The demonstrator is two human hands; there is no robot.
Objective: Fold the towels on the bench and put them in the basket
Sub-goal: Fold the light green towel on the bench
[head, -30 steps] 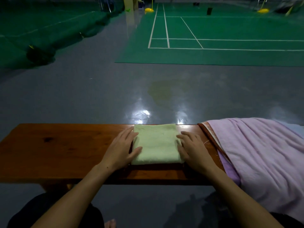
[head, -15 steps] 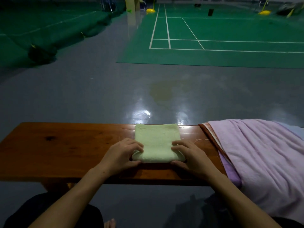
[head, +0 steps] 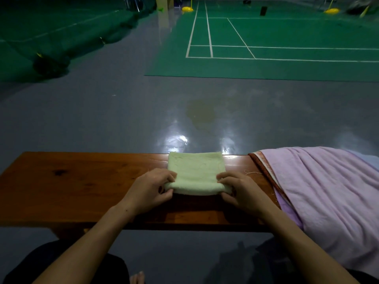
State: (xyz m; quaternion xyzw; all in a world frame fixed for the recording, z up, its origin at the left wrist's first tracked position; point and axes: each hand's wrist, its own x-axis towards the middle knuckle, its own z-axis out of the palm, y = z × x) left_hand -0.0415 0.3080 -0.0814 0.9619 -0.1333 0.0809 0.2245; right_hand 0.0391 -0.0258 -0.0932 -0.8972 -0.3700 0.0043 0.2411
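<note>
Left hand (head: 148, 192) grips the near-left corner of one folded pale-green towel (head: 195, 172), fingers curled over its top and thumb tucked at the near edge. That single towel lies flat on the wooden desk (head: 71, 181), its far edge at the desk's far rim and its folded near edge between the two hands. Right hand (head: 242, 191) pinches the near-right corner the same way, fingers bent on top of the cloth. Further right, one loose pink towel (head: 328, 191) is draped over the desk's right end and hangs off the near side, with a strip of brown-edged cloth (head: 264, 169) showing along its left border. Beyond lies the grey floor (head: 102, 111) and one green court mat (head: 287, 37) with white lines.
</note>
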